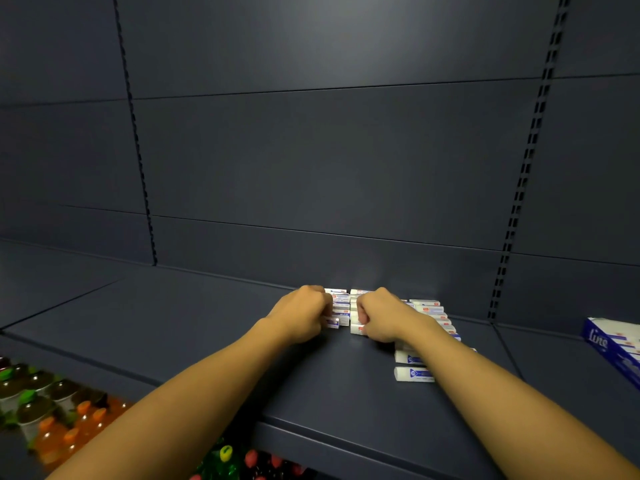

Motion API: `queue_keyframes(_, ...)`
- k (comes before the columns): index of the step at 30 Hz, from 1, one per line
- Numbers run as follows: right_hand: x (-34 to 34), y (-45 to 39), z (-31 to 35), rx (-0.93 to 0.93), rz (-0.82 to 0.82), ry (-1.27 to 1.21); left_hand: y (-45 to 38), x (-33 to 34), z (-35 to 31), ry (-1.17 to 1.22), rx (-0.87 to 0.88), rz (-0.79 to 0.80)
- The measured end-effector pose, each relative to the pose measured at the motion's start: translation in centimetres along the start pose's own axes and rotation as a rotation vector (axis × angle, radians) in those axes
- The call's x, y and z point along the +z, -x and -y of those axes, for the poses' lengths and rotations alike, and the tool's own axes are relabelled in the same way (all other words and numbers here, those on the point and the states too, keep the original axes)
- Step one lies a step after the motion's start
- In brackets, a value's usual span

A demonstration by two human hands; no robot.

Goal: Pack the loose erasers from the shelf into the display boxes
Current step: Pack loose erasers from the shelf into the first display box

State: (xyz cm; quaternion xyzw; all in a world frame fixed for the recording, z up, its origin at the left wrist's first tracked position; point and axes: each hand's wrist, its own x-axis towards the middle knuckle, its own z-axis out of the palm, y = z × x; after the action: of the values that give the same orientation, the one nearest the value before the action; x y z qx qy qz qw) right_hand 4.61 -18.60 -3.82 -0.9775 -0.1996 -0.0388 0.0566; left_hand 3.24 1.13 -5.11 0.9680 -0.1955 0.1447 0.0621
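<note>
Several small white erasers with blue and red sleeves lie on the dark shelf (207, 327) near its back wall. My left hand (303, 315) has its fingers curled round a stack of erasers (340, 308) on the left. My right hand (379, 317) grips a second stack (355, 327) right beside it. A row of loose erasers (433, 311) runs back to front behind my right wrist, with one more (412, 373) lying nearer the front. A blue and white display box (613, 344) stands at the far right of the shelf.
Slotted uprights (519, 188) divide the dark back panels. Below the shelf's front edge at the left are bottles with green and orange caps (41, 407); coloured packets (242, 462) show under the edge in the middle.
</note>
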Motion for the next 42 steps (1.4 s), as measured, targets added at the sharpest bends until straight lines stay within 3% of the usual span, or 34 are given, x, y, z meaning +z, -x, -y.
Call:
queue_keyframes(12, -0.2, 0.4, -0.2, 0.009, -0.018, -0.075, -1.0, -6.3, 1.0, 0.15, -0.055, -0.225)
queue_keyframes(23, -8.7, 4.9, -1.7, 0.0, -0.287, -0.145, -1.6, -4.6, -0.7, 0.074, 0.065, -0.136)
queue_keyframes(34, -9.2, 12.2, -4.9, 0.249, -0.281, -0.116, -4.1, -4.3, -8.6, 0.156, 0.338, -0.093)
queue_keyframes(42, -8.2, 18.1, -8.2, 0.397, -0.338, -0.143, -3.7, -3.2, -14.5, 0.158, 0.427, -0.055)
